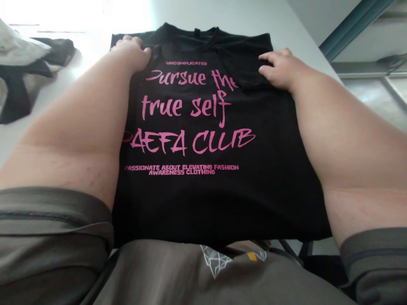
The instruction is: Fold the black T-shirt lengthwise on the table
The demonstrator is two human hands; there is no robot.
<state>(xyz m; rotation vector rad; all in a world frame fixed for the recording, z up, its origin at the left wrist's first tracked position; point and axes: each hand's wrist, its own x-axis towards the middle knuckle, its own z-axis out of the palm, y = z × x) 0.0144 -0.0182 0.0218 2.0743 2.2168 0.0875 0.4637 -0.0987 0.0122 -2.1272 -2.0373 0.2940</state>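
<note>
A black T-shirt (210, 195) with pink lettering lies flat on a white table (254, 21), its collar at the far end. My left hand (132, 53) rests on the shirt's far left shoulder, fingers curled and pinching a fold of fabric. My right hand (278, 67) lies on the far right shoulder, fingers bent and pressing down on a folded-over edge of the cloth. Both forearms stretch along the shirt's two sides.
A heap of dark and light clothing (28, 63) sits at the far left of the table. The table's right edge runs past a blue-grey metal frame (352, 29). My grey shirt fills the bottom of the view.
</note>
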